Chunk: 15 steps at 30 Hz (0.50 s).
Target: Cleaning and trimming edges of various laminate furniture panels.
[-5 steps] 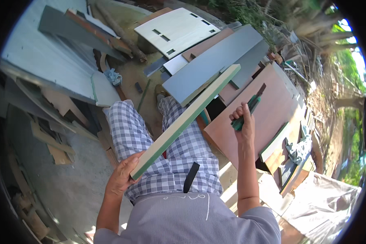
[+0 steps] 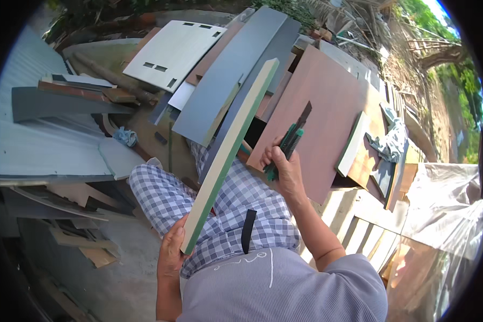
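Note:
My left hand (image 2: pixel 173 248) is closed round the near end of a long narrow board (image 2: pixel 220 174). One face of the board is cream and its edge is green; it slants up and away across my lap, its far end over the stacked panels. In my right hand (image 2: pixel 285 167) is a green and black utility knife (image 2: pixel 288 144), fingers wrapped round its handle. The dark blade is out and points up and away. The knife is apart from the board, above a large reddish-brown panel (image 2: pixel 316 107).
Beyond my knees lie long grey-blue boards (image 2: pixel 233 70) and a white slotted panel (image 2: pixel 172 53). A corrugated metal sheet (image 2: pixel 48 145) spreads at left. Crumpled cloth (image 2: pixel 389 134) rests on boards at right, near plastic sheeting (image 2: pixel 445 204). A small blue rag (image 2: pixel 125 137) lies at left.
The view has swung, shifting the surroundings. My right hand with the utility knife is now closer to the board. The board stands steeper in the picture, still in my left hand.

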{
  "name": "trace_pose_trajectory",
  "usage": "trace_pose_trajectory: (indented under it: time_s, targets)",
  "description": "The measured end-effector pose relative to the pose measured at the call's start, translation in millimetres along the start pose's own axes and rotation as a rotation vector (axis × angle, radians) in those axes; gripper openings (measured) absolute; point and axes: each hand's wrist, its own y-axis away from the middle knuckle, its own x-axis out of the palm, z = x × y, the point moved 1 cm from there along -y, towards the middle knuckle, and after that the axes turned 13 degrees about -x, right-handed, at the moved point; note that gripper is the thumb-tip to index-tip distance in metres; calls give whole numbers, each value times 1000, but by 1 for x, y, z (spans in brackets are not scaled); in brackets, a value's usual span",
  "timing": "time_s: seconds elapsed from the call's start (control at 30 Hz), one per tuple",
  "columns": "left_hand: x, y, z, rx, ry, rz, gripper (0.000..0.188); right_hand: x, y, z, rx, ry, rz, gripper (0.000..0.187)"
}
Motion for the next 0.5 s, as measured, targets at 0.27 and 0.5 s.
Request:
trace_pose_trajectory:
  time_s: [0.27, 0.5]
  targets:
    - [80, -58, -9, 249, -569, 237, 41, -6, 33, 45, -72, 218, -361, 41]
    - [169, -107, 19, 262, -979, 474, 52, -108, 36, 60, -135, 636, -582, 52]
